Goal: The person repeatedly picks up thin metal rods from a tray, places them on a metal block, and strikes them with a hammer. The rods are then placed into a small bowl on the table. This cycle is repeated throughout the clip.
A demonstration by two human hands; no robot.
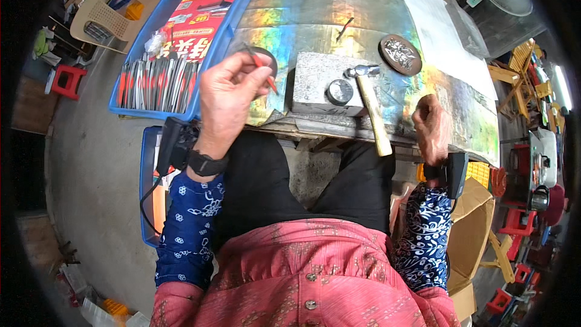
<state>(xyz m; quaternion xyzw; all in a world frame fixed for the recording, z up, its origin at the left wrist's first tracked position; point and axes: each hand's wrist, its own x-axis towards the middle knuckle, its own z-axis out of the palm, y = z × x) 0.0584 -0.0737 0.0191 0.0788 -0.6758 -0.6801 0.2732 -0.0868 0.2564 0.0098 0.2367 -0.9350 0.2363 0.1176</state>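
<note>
My left hand (pixel 230 94), raised near the table's front left, pinches a slim red-and-dark tool (pixel 266 75); its exact kind is unclear. Partly behind that hand sits a dark round dish (pixel 269 60). At the front edge, my right hand (pixel 432 128) is closed with curled fingers, and whatever they may hold is hidden. Between the hands a grey stone block (pixel 311 75) bears a round black disc (pixel 340 92). A hammer (pixel 373 109) rests its head on the block, its wooden handle pointing toward me. Beyond my right hand, a brown dish (pixel 414 68) contains small metal pieces.
A blue crate (pixel 233 30) at the left holds a row of slim red, black and silver tools (pixel 160 85) and a red printed sheet (pixel 203 15). A thin dark strip (pixel 345 28) lies farther back. White sheeting (pixel 436 24) covers the table's right side. A cardboard box (pixel 472 224) stands at right.
</note>
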